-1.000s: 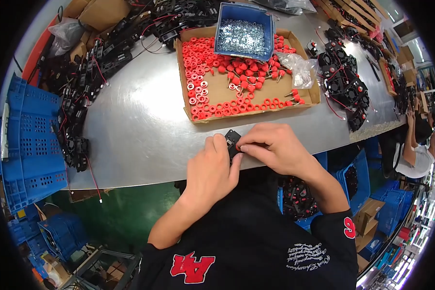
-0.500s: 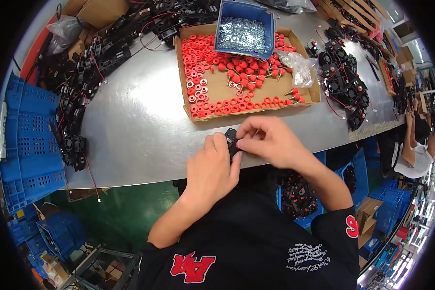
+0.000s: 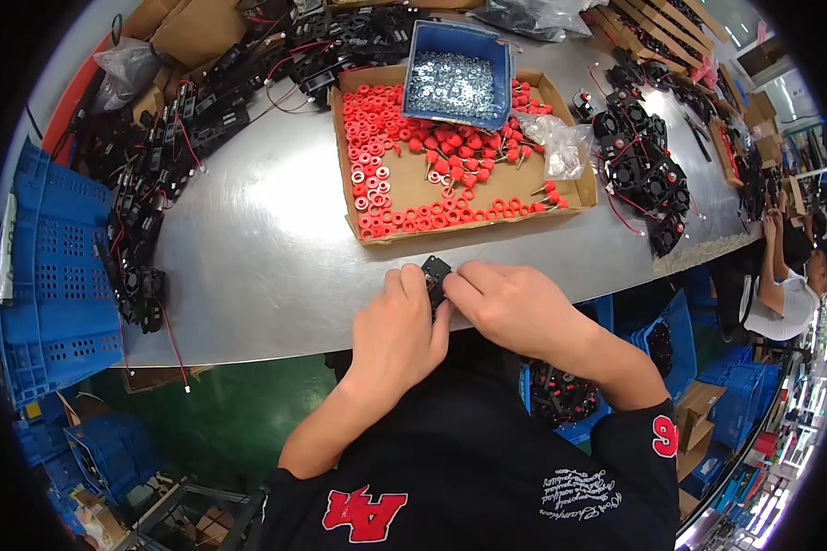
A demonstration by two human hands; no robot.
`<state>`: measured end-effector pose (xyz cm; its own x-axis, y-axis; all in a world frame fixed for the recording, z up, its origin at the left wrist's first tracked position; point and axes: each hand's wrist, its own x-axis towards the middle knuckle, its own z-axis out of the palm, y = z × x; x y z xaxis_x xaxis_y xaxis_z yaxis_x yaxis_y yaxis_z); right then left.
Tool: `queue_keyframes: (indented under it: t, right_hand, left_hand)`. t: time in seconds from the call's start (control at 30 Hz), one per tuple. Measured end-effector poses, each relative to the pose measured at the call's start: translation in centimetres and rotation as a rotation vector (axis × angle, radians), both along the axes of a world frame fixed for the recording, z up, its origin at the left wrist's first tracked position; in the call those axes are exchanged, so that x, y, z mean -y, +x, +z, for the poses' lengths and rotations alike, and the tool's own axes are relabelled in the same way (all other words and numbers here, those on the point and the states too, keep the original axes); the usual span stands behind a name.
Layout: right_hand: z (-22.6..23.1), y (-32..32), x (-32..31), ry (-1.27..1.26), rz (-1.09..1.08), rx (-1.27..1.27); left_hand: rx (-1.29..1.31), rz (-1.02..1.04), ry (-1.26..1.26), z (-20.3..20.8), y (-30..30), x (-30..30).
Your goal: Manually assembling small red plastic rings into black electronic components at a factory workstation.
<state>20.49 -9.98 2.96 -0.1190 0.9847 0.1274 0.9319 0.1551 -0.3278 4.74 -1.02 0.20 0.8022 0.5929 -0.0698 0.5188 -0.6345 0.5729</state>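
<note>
Over the table's near edge, a small black plastic part point(image 3: 436, 269) is gripped in my left hand point(image 3: 397, 323), with the thumb below and the fingers behind its left side. My right hand point(image 3: 515, 301) is closed, its thumb and fingertips pressed together against the right side of that part. Whatever lies between those fingertips is hidden. Just beyond both hands, a shallow cardboard tray point(image 3: 469, 236) holds red rings point(image 3: 369, 151) and red knobs with metal studs point(image 3: 464, 161). A blue bin point(image 3: 459, 118) of small shiny metal pieces rests on the tray's far part.
Black fan assemblies with red wires point(image 3: 648, 170) are heaped on the right, more point(image 3: 142, 285) along the left. A clear plastic bag point(image 3: 565, 151) lies on the tray's right side. Blue crates point(image 3: 60, 266) stand left and below right. Another person point(image 3: 781, 298) works at far right.
The view has shifted slightly. My right fingers have closed in against the black part's side; a red bit seen by my right thumb earlier is now covered.
</note>
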Motion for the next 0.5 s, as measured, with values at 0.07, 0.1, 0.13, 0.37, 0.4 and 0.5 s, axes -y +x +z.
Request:
queue_keyframes:
  t: [0.07,0.1,0.13,0.37,0.4,0.5]
  right_hand:
    - [-0.21,0.28,-0.38,-0.031,0.044,0.151]
    - [-0.12,0.40,-0.59,-0.032,0.042,0.152]
    - [-0.01,0.52,-0.77,-0.031,0.047,0.204]
    - [0.65,0.65,-0.24,-0.110,0.086,0.257]
    - [0.63,0.57,-0.29,-0.114,0.092,0.254]
    - [0.37,0.45,-0.21,0.104,0.032,0.210]
  left_hand:
    - [0.006,-0.011,0.000,0.09,0.07,-0.02]
    - [0.007,-0.014,-0.001,0.10,0.11,-0.05]
    - [0.010,-0.015,-0.003,0.04,0.17,-0.06]
    - [-0.045,-0.027,0.066,0.20,0.08,-0.23]
    - [-0.049,-0.021,0.061,0.21,0.10,-0.24]
    - [-0.046,-0.040,0.077,0.32,0.16,-0.28]
